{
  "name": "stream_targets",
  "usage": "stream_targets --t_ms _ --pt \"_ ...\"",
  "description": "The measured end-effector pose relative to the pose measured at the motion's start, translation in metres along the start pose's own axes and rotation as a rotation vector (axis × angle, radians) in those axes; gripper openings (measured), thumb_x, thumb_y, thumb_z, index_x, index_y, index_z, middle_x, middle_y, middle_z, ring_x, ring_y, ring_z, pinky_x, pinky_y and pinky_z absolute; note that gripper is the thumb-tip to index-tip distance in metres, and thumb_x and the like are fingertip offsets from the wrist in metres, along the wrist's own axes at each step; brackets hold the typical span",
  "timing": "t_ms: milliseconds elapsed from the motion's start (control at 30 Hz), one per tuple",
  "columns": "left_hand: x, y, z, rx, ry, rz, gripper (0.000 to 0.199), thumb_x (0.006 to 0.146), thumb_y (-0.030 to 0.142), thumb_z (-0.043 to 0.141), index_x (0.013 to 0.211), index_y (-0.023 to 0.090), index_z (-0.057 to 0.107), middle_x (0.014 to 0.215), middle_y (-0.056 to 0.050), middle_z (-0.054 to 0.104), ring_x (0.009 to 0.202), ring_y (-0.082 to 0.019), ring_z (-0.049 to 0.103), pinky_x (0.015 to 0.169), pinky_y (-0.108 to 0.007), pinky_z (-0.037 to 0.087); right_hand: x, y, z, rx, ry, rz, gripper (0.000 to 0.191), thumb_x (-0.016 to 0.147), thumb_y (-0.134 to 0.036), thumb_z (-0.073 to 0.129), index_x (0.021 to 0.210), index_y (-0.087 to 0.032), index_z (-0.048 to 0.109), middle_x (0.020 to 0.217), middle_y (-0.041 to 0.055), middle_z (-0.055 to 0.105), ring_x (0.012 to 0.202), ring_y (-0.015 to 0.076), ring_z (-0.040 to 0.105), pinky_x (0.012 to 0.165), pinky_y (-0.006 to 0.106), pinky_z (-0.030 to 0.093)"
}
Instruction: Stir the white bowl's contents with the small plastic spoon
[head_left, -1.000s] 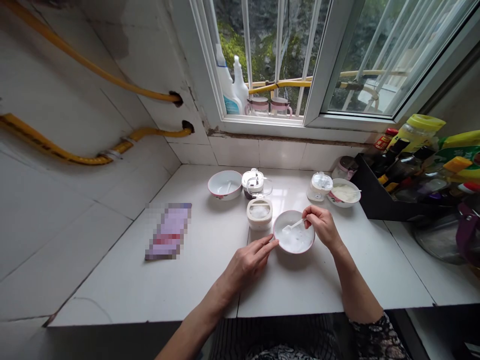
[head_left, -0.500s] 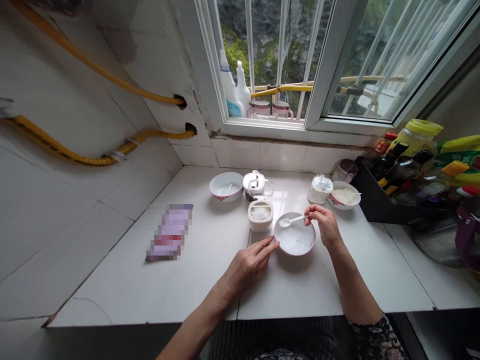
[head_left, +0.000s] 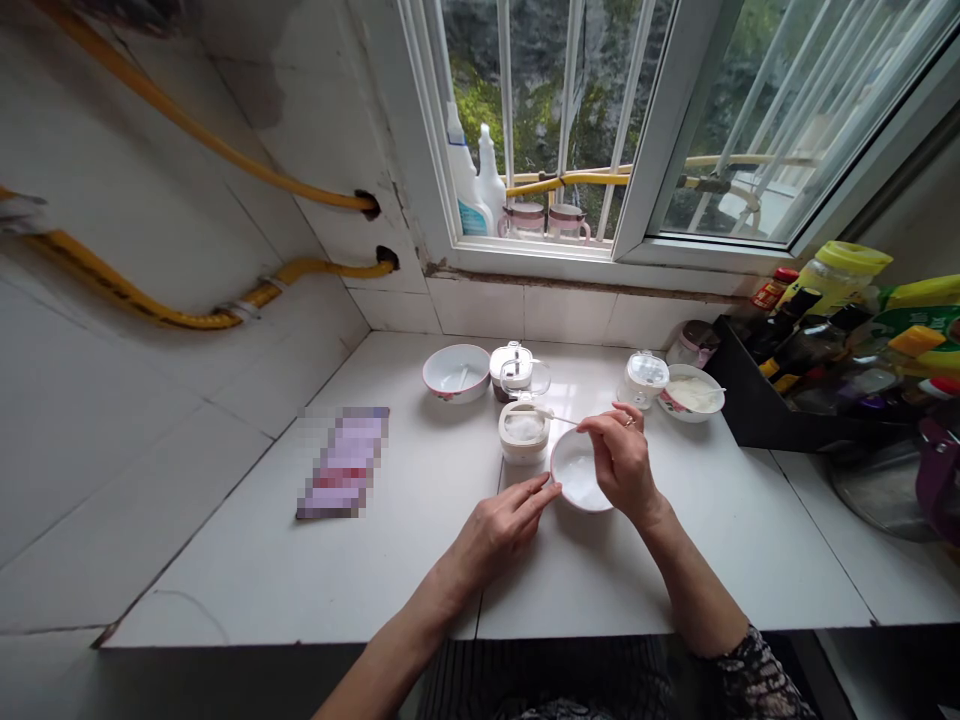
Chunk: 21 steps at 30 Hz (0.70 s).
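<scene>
A small white bowl with a pink rim and white stuff inside stands on the counter. My left hand is closed at its left rim, fingertips on the edge. Over the bowl, my right hand pinches a thin white spoon by its handle and partly hides the bowl. The spoon's head reaches to the top of a lidless-looking jar holding white grains, just behind the bowl. A second jar with a dark lower part stands behind that one, its clear lid raised.
At the back left is a larger bowl with a spoon in it. Toward the right stand a lidded jar, a bowl of white powder and a black bottle box. A blurred purple packet lies on the left.
My right hand has moved left across the bowl, carrying the spoon from above the bowl to the top of the jar of white grains. My left hand stays at the bowl's rim.
</scene>
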<state>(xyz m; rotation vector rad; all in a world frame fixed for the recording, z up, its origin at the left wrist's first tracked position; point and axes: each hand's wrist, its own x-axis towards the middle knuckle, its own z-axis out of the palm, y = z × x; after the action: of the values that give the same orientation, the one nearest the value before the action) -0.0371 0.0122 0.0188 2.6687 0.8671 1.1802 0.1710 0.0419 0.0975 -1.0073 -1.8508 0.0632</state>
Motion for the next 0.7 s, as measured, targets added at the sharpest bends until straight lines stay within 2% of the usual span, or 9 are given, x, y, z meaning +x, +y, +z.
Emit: stream_targets --t_ms 133,233,333,400,500,567,700 --pt "0.0 0.0 -0.002 -0.008 -0.018 0.005 0.045 0.095 0.003 0.043 0.138 0.015 0.054 0.127 -0.015 0.067 0.114 -0.021 0.068 0.09 -0.034 0.063 -0.004 0.009 -0.011 0.159 0.105 0.268 0.016 0.091 -0.02 0.048 0.085 -0.024 0.062 0.07 0.0006 0.069 0.072 0.0208 0.062 0.092 0.042 0.044" --pt "0.0 0.0 -0.003 -0.005 -0.027 0.003 0.046 0.095 0.003 0.043 0.138 0.016 0.054 0.128 -0.014 0.067 0.115 -0.021 0.068 0.091 -0.035 0.062 -0.006 0.021 -0.022 0.179 0.041 0.405 0.018 0.084 -0.02 0.047 0.073 -0.024 0.061 0.057 -0.0001 0.062 0.074 0.023 0.06 0.08 0.038 0.046" --pt "0.0 0.0 -0.004 -0.014 -0.027 0.002 0.046 0.095 0.002 0.044 0.138 0.016 0.054 0.128 -0.014 0.067 0.116 -0.022 0.068 0.091 -0.034 0.062 -0.008 0.033 -0.03 0.049 -0.084 0.362 0.019 0.075 -0.015 0.047 0.061 -0.024 0.057 0.055 -0.0006 0.061 0.075 0.0222 0.059 0.084 0.038 0.044" --pt "0.001 0.001 -0.004 -0.016 -0.029 0.003 0.046 0.095 0.003 0.044 0.138 0.016 0.054 0.128 -0.014 0.067 0.116 -0.021 0.068 0.091 -0.034 0.062 -0.008 0.036 -0.031 -0.013 -0.151 0.321 0.02 0.074 -0.013 0.046 0.059 -0.024 0.055 0.058 -0.0016 0.063 0.068 0.0189 0.056 0.089 0.038 0.041" --pt "0.001 0.001 -0.004 -0.014 -0.025 0.002 0.047 0.095 0.003 0.044 0.138 0.016 0.054 0.128 -0.014 0.067 0.115 -0.021 0.068 0.091 -0.034 0.063 -0.008 0.034 -0.027 -0.028 -0.263 0.284 0.022 0.075 -0.012 0.044 0.058 -0.023 0.053 0.058 -0.0035 0.062 0.056 0.014 0.049 0.093 0.038 0.04" --pt "0.0 0.0 -0.003 -0.015 -0.018 0.003 0.047 0.094 0.002 0.045 0.138 0.016 0.054 0.128 -0.014 0.067 0.115 -0.022 0.068 0.09 -0.035 0.063 -0.008 0.031 -0.023 0.0 -0.328 0.275 0.022 0.074 -0.011 0.043 0.058 -0.023 0.053 0.057 -0.0037 0.061 0.055 0.0136 0.048 0.092 0.037 0.04" --pt "0.0 0.0 -0.002 -0.018 -0.003 0.011 0.046 0.094 0.001 0.045 0.137 0.015 0.055 0.127 -0.015 0.067 0.115 -0.022 0.068 0.091 -0.034 0.062 -0.008 0.028 -0.021 0.049 -0.321 0.347 0.022 0.072 -0.014 0.043 0.057 -0.023 0.055 0.051 -0.0022 0.058 0.063 0.0173 0.054 0.087 0.035 0.042"
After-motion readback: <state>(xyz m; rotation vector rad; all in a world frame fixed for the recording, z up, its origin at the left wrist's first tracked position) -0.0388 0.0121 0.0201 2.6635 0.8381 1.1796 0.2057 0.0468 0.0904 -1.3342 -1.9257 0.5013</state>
